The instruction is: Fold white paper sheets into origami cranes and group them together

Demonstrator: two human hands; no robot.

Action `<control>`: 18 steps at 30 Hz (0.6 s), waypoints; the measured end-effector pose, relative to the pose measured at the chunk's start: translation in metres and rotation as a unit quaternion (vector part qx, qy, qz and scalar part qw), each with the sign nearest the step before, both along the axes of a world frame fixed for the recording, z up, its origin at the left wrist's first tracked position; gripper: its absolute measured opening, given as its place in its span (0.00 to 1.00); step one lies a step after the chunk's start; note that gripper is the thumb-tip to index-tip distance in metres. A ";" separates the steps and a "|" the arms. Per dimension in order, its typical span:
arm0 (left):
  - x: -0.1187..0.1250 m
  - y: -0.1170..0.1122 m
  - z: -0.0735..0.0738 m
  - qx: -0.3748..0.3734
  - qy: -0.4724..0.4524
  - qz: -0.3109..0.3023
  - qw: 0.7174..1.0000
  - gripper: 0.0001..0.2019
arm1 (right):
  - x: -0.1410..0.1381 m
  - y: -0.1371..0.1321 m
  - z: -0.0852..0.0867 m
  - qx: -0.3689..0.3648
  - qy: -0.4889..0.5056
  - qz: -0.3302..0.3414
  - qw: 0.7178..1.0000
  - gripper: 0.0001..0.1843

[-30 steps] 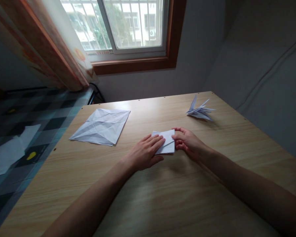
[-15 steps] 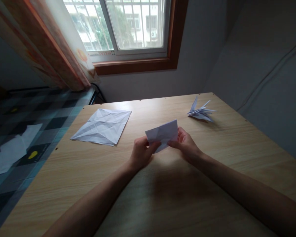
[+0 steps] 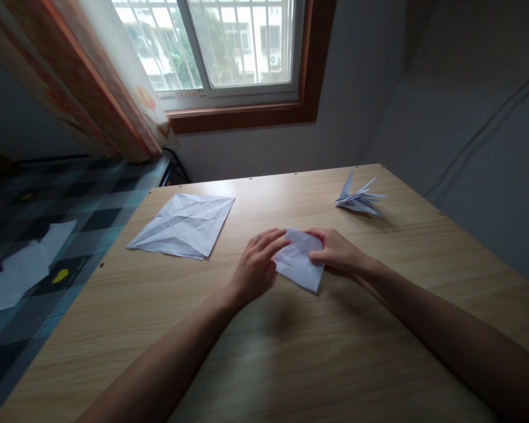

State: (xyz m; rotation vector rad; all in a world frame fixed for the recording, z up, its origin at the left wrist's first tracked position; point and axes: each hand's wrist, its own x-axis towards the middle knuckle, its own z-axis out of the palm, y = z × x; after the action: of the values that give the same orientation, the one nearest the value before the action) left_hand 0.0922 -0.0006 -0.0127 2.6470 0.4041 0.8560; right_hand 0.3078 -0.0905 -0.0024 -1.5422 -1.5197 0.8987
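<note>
A small folded sheet of white paper (image 3: 300, 261) is tilted just above the middle of the table, one corner pointing down toward me. My right hand (image 3: 332, 249) pinches its right side, thumb on top and fingers behind. At the paper's left edge is my left hand (image 3: 258, 264), its fingers stretched out and apart, the fingertips over the upper left edge. Whether those fingertips press on the paper I cannot tell. The paper's underside is hidden.
Creased square sheets of paper (image 3: 185, 223) lie at the table's back left. A bundle of folded paper pieces (image 3: 359, 200) stands at the back right. Left of the wooden table (image 3: 229, 370), more white paper (image 3: 22, 273) rests on a checked cloth (image 3: 9, 341).
The folded paper has been turned and lowered, with a corner now toward me. My left hand has let go of its pinch and spread its fingers; my right hand keeps hold.
</note>
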 end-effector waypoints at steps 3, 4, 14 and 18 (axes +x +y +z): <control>0.001 0.001 -0.004 0.028 0.087 -0.103 0.991 0.21 | 0.006 0.002 -0.003 0.048 -0.115 -0.004 0.992 0.35; 0.002 0.001 -0.004 0.029 0.099 -0.121 0.987 0.19 | 0.007 0.002 -0.004 0.072 -0.147 -0.012 0.986 0.35; 0.003 -0.006 0.002 0.073 0.146 -0.049 0.985 0.14 | -0.014 -0.016 -0.007 0.152 -0.455 -0.009 0.877 0.12; 0.003 -0.005 0.003 0.081 0.154 -0.014 0.985 0.15 | -0.025 -0.022 -0.008 0.140 -0.463 0.045 0.874 0.12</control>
State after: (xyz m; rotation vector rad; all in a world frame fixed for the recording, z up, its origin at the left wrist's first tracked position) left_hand 0.0949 -0.0054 -0.0097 2.9393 0.3850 0.4865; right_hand 0.2831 -0.1127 -0.0101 -1.7777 -2.2596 -0.1119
